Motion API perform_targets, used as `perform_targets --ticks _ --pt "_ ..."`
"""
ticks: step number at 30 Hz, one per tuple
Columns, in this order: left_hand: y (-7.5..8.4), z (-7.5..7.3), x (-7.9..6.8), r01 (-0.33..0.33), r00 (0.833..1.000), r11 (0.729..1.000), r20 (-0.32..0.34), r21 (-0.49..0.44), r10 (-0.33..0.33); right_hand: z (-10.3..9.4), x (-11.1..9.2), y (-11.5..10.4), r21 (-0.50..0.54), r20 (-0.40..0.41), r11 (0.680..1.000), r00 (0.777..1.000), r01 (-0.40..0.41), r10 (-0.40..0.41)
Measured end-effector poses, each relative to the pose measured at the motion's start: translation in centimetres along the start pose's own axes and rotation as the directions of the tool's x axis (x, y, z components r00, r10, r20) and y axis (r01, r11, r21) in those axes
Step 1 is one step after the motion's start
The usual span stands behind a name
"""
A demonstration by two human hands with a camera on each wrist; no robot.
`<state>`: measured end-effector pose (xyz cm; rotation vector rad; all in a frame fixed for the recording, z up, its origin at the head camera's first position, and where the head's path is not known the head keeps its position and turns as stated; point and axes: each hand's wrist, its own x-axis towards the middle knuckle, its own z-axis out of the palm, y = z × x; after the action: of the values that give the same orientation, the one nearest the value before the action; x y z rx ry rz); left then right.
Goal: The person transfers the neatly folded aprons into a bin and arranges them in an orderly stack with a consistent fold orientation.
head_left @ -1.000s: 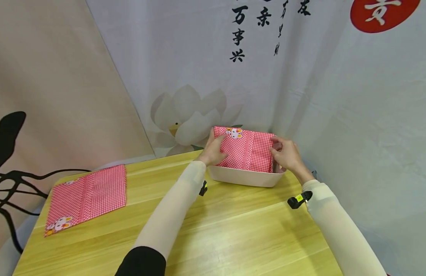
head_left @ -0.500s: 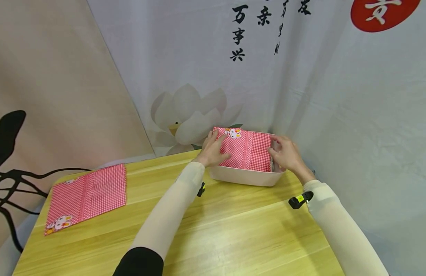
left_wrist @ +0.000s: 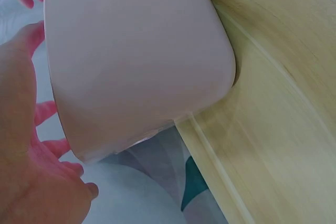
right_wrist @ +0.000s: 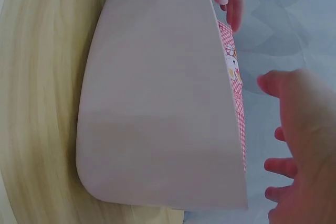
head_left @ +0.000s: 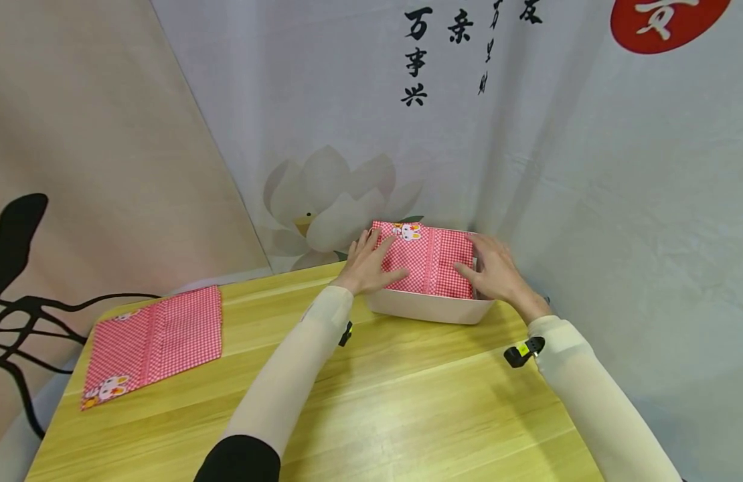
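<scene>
A folded red-and-white checked cloth (head_left: 428, 268) with a rabbit print lies in a pale plastic bin (head_left: 428, 308) at the table's far edge. Over the cloth's left end my left hand (head_left: 365, 264) has its fingers spread and thumb out. My right hand (head_left: 497, 271) is above the other end, thumb and fingers apart, holding nothing. The right wrist view shows the cloth (right_wrist: 236, 93) rising slightly past the bin's rim, with that hand (right_wrist: 310, 140) just off it. In the left wrist view, fingers are right at the rim of the bin (left_wrist: 136, 66).
A second checked cloth (head_left: 160, 341) with rabbit prints lies flat at the left of the wooden table (head_left: 407, 388). A black chair-like frame (head_left: 22, 321) stands beyond the left edge. A printed curtain (head_left: 323, 87) hangs close behind the bin.
My right hand has opened from a pinch at the cloth's right edge and spread over that end. The left thumb has moved right over the cloth, which sits slightly lower in the bin.
</scene>
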<state>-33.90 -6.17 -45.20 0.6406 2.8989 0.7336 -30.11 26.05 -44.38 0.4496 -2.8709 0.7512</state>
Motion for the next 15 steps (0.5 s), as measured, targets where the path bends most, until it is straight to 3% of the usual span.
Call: perform_targets --ticks 15 --pt "-0.73 0.29 -0.58 -0.023 1.0 1.0 -0.002 0.004 0.023 0.34 -0.62 -0.13 -0.016 0.055 0.999 0.997 -0.051 0.051"
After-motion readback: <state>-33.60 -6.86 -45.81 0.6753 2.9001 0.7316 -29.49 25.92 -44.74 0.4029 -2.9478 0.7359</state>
